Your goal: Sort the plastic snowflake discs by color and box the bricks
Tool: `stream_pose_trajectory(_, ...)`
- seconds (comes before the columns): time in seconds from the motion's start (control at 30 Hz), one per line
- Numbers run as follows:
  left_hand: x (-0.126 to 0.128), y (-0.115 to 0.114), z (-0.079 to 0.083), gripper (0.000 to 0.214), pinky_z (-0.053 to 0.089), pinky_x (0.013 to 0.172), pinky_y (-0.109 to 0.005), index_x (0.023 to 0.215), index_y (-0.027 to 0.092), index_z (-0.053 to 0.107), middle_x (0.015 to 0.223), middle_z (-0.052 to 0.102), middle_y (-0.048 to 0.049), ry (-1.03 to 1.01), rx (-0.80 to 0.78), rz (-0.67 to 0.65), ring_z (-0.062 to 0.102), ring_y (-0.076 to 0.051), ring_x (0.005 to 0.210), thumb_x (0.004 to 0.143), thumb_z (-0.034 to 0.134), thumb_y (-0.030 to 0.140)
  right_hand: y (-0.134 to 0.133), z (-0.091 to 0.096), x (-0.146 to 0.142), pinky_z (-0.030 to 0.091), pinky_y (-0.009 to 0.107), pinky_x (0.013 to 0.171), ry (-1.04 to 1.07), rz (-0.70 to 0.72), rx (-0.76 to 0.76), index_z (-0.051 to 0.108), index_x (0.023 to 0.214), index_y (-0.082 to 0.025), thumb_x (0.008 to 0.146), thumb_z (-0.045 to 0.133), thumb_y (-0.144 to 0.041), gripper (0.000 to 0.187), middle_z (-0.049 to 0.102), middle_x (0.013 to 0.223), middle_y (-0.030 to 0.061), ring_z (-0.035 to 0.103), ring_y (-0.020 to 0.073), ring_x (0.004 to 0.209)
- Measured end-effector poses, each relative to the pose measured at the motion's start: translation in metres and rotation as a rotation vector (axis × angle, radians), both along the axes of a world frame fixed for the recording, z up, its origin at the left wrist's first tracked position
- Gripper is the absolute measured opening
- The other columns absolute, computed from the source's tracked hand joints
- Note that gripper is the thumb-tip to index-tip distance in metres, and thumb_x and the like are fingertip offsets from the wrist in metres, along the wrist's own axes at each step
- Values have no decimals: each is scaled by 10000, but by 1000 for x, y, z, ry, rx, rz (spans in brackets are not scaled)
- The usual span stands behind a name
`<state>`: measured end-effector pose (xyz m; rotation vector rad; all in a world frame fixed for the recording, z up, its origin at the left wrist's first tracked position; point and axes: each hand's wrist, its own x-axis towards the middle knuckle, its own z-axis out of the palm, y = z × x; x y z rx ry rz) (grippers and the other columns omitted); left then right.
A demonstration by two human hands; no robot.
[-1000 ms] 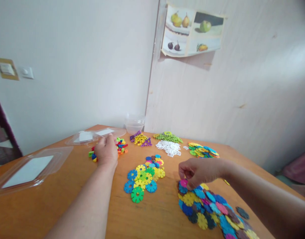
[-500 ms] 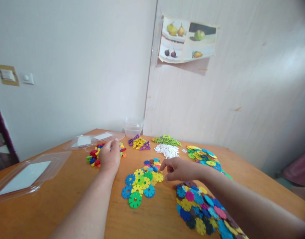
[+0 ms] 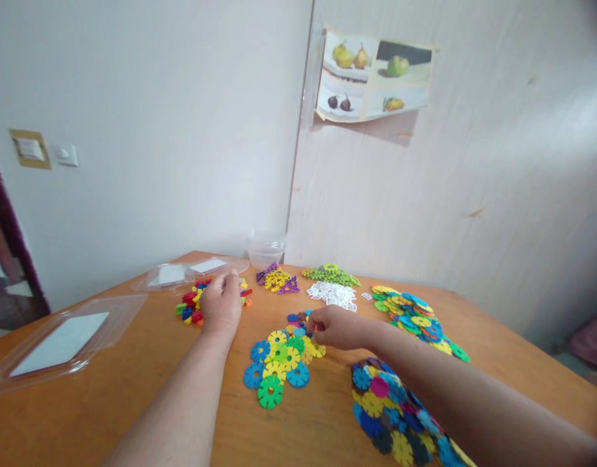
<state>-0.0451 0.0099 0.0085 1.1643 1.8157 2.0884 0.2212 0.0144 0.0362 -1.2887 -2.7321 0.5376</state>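
My left hand [image 3: 222, 301] hovers at the pile of small coloured building bricks [image 3: 187, 306], fingers curled closed; whatever they hold, if anything, is hidden. My right hand [image 3: 338, 327] reaches in from the right, its fingers bent in a pinch at the edge of a group of notched plastic discs [image 3: 278, 353]. What lies between those fingertips cannot be made out. The group has yellow, blue and green discs in front, with smaller mixed colours behind. Under my right forearm spreads a larger heap of notched discs [image 3: 371, 405], partly covered by the arm.
Clear plastic lids [image 3: 133, 308] lie at the left. Nested clear tubs [image 3: 266, 248] stand against the wall. Farther back are purple and yellow pieces [image 3: 278, 279], green pieces [image 3: 331, 275], white pieces [image 3: 331, 293] and another disc pile [image 3: 409, 314].
My right hand has shifted slightly left and its fingers have drawn together at the discs. The left hand stays over the bricks. The whole view has swung slightly.
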Motion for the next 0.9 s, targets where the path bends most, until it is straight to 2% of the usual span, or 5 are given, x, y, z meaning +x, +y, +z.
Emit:
stream_pose_trajectory(0.17,-2,-3,9,289,475,524,-258,708,173,657,646,684,-47,-224,64,43,634,-180,596,777,540,428,5,1,-2,334,205,574,98,-33,-47,650,728,-186,679,629,-130,77,615,702,-37,514,117,674)
stream_pose_trajectory(0.33,-13,-7,19,265,447,481,-252,695,156,653,600,645,-24,-476,128,146,544,-137,490,729,546,397,20,3,-18,381,196,556,230,-113,-87,651,784,-185,719,643,-185,66,656,731,-14,577,126,693)
stream_pose_trajectory(0.47,-21,-8,22,254,467,498,-263,706,143,651,643,664,-38,-590,162,193,567,-142,518,711,534,368,34,0,-57,406,175,501,317,-138,-166,628,773,-174,735,629,-161,40,652,666,-11,601,110,604)
stream_pose_trajectory(0.63,-22,-8,23,256,488,524,-268,701,145,646,684,689,-60,-609,172,195,618,-162,583,710,522,369,48,-3,-116,462,170,499,403,-135,-262,595,699,-169,751,622,-135,68,632,569,-20,613,101,544)
stream_pose_trajectory(0.9,-24,-8,19,265,495,517,-276,720,166,659,733,719,-75,-595,121,200,650,-180,611,730,528,396,70,1,-178,462,196,506,446,-161,-274,602,630,-172,743,693,-179,145,628,502,-14,579,109,496)
